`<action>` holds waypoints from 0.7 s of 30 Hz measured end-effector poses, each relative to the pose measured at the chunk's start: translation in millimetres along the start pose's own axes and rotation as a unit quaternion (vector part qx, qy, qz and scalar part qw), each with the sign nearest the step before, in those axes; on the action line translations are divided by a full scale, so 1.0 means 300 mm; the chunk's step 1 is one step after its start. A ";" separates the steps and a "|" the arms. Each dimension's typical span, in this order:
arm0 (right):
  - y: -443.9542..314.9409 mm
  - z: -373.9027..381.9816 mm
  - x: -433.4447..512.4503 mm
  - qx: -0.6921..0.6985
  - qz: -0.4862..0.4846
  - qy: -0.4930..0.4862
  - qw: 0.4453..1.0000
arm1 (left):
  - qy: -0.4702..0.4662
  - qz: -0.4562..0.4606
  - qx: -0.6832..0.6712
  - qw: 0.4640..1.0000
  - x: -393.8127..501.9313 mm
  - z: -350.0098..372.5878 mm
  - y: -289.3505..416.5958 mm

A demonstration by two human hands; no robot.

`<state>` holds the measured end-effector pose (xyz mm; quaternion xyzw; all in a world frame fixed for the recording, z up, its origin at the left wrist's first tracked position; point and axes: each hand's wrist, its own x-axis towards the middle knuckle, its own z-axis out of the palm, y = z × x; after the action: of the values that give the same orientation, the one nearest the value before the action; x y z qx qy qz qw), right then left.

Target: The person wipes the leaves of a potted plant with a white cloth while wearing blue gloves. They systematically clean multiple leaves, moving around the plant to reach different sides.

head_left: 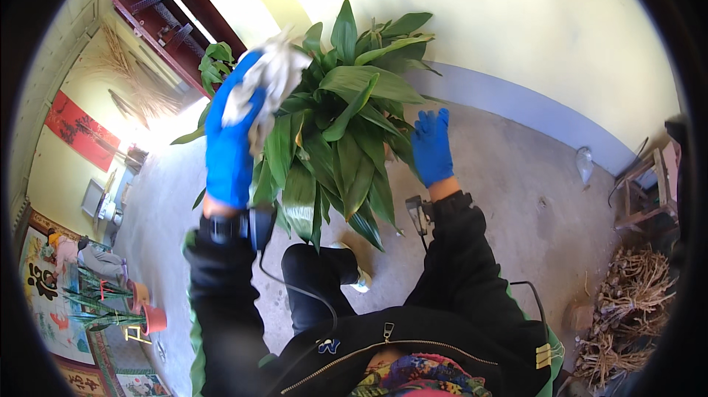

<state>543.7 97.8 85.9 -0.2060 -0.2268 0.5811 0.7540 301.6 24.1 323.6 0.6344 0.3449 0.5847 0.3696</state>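
A broad-leaved green potted plant (348, 126) stands before me, its leaves hiding most of the pot. My left hand (235, 131), in a blue glove, grips a crumpled whitish cloth (271, 79) at the upper left side of the foliage. My right hand (432, 145), also gloved in blue, is at the right edge of the leaves. Its fingers are slightly bent, and no object shows in it. Whether it touches a leaf, I cannot tell. A few leaf tips look yellow or brown.
A pale wall (498, 21) rises behind the plant, with a dark red door (149, 21) at upper left. Snake plants in pots (154, 319) stand at lower left. Dried stalk bundles (630, 297) and a wooden stool (652, 192) are on the right; a clear plastic bag (584, 165) lies near the wall.
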 end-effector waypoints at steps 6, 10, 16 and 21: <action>0.062 0.087 0.135 0.144 0.050 -0.065 0.986 | -0.212 0.083 0.231 0.946 0.435 0.082 -0.314; 0.039 0.064 0.171 0.234 0.073 -0.055 0.968 | -0.282 0.026 0.233 0.930 0.454 0.223 -0.502; 0.094 -0.028 0.174 -0.012 -0.077 -0.074 0.994 | -0.452 0.140 0.268 0.839 0.234 0.419 -0.611; 0.055 -0.029 0.127 -0.057 -0.110 -0.047 0.991 | -0.388 0.215 0.398 0.803 0.320 0.323 -0.685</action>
<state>544.3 138.2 73.4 -0.1945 -0.3160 0.4897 0.7890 404.5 201.8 187.0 0.9576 0.2303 0.1651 0.0525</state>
